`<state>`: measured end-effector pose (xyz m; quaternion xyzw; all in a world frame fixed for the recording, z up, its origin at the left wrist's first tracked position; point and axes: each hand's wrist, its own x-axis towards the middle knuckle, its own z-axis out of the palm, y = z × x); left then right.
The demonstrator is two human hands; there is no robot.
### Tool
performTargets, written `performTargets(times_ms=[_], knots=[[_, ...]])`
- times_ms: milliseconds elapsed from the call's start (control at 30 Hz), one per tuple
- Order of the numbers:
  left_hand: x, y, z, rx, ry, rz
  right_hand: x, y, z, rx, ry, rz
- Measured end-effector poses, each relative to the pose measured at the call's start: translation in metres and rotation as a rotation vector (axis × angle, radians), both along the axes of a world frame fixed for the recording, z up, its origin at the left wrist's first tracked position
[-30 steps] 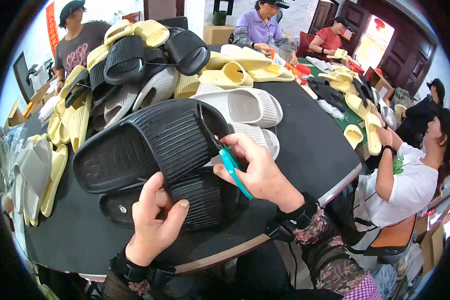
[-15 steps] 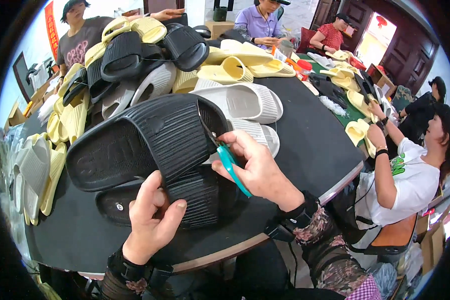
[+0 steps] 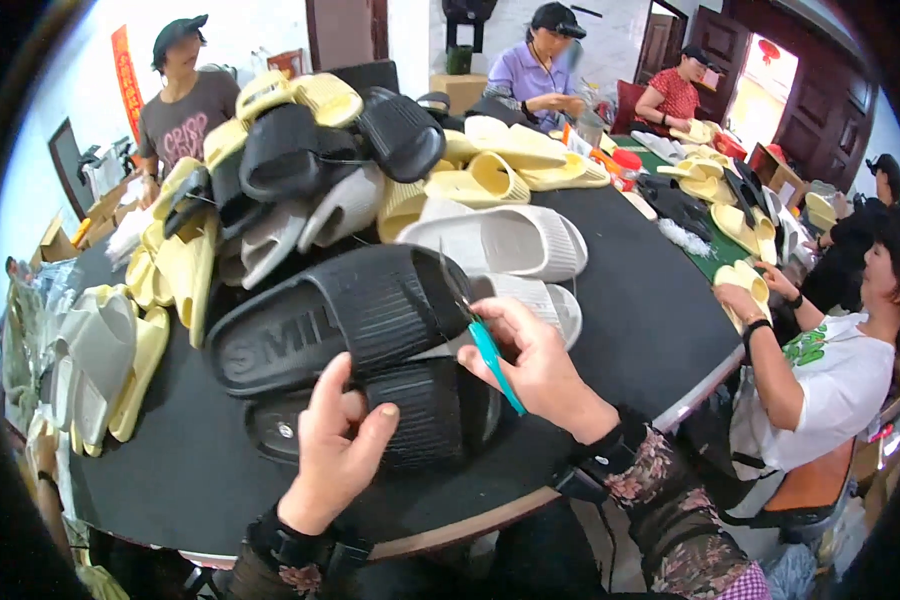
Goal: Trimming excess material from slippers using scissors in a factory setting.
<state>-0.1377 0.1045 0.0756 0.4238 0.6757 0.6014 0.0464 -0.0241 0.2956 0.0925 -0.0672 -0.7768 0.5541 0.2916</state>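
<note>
Two black slides lie side by side, partly overlapping, on the dark table before me. My right hand [image 3: 545, 378] grips turquoise-handled scissors [image 3: 494, 362], their narrow blades reaching over the toe opening of the farther black slide [image 3: 382, 305]. At the near side, my left hand [image 3: 332, 455] hovers over the nearer black slide [image 3: 408, 412] with thumb and forefinger spread and the other fingers curled. I see nothing held in it. Whether its fingertips touch that slide I cannot tell. Just beyond the scissors are light grey slides [image 3: 505, 240].
A heap of yellow, black and grey slides [image 3: 305, 140] rises at the far left of the table [image 3: 630, 310]. More grey and yellow slides [image 3: 98, 350] lean at the left edge. A co-worker in white [image 3: 820, 370] sits at right, handling a yellow slide [image 3: 740, 283]. Other people stand or sit beyond.
The view has shifted, so the whole scene sits lower and farther right. The farther black slide lies lower, away from the heap. My right hand still holds the scissors; my left stays spread.
</note>
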Motion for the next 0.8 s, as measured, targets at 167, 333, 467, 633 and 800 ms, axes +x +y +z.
performTargets(times_ms=[167,333,467,633,800], knots=[[-0.003,0.005,-0.001,-0.068,0.020,-0.011,0.004,0.000,-0.007,-0.006,-0.007,-0.046],[-0.005,0.004,0.004,-0.132,-0.043,-0.029,0.003,-0.003,-0.004,-0.094,0.012,-0.017],[-0.008,0.004,0.005,-0.134,0.009,-0.016,0.000,0.002,-0.010,-0.012,0.018,-0.040],[-0.009,0.004,0.008,-0.096,0.057,0.022,0.001,0.000,-0.007,-0.022,0.043,-0.029],[-0.011,0.004,0.006,0.040,-0.076,0.084,0.001,-0.002,-0.006,-0.016,0.049,-0.013]])
